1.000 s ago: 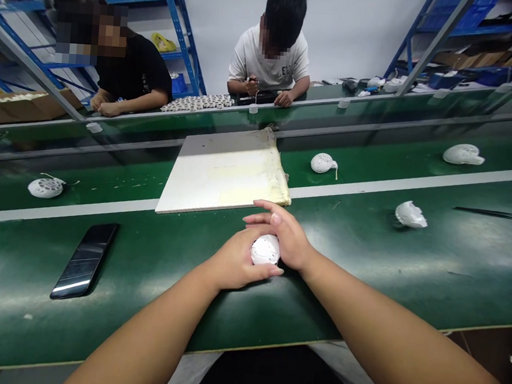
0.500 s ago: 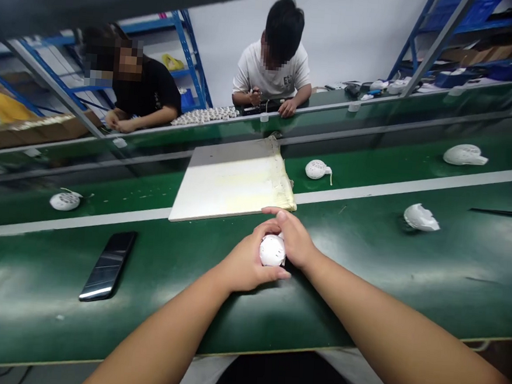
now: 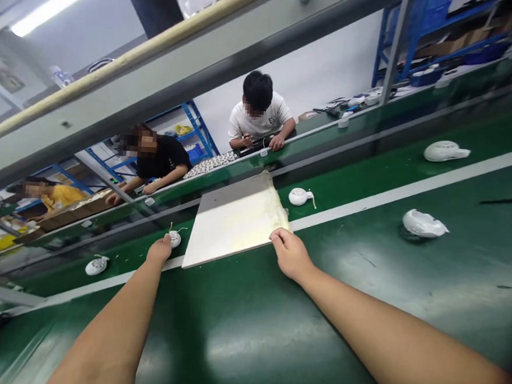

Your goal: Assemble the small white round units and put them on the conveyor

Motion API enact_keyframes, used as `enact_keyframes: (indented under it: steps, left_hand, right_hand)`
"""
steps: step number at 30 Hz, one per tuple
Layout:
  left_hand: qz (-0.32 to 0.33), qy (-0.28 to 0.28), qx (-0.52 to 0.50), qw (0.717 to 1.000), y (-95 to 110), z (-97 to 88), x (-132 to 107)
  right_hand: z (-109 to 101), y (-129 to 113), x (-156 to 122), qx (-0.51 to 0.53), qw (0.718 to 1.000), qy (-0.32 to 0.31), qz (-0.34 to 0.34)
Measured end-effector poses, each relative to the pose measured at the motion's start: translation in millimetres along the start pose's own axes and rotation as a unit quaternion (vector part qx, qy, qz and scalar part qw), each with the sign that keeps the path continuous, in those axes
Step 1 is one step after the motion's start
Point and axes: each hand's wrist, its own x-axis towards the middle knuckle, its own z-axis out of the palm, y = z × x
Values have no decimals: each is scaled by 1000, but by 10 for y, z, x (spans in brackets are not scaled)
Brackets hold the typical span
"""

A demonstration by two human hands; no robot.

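While beside the white perforated shell [image 3: 174, 239], left hand [image 3: 159, 249] pointing forward

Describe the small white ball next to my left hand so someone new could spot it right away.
On the green conveyor belt, find the pale square board lying across it. Just off the board's left edge sits a small white perforated ball with thin wire ends, right beside the left hand. A similar ball lies farther left, away from the hand.
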Motion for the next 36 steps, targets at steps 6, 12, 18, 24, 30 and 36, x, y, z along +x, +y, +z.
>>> enact_keyframes:
  steps: [6,12,18,24,30,36]
  left_hand:
    - [190,-30,12,981,963,499,-33]
    - [415,-185,-22,891,2382,1387,-709]
    - [414,-258,-74,870,2923,1559,-953]
    - [299,-333,-160,880,2254,908,-1030]
    - [43,-469,-377,798,1265,462,-1607]
    - [285,-161,-390,861,1012,173,-1965]
  right_hand:
    - [36,-12,3,11,1000,-20,-6]
    - [58,5,-8,24,1000,-10,3]
    - [62,47,15,31,999,12,-10]
    - [-30,-61,-25,-37,980,133,-146]
    - [-79,-128,-118,-54,979,-61,-186]
    - [6,-200,-317,160,974,-157,-23]
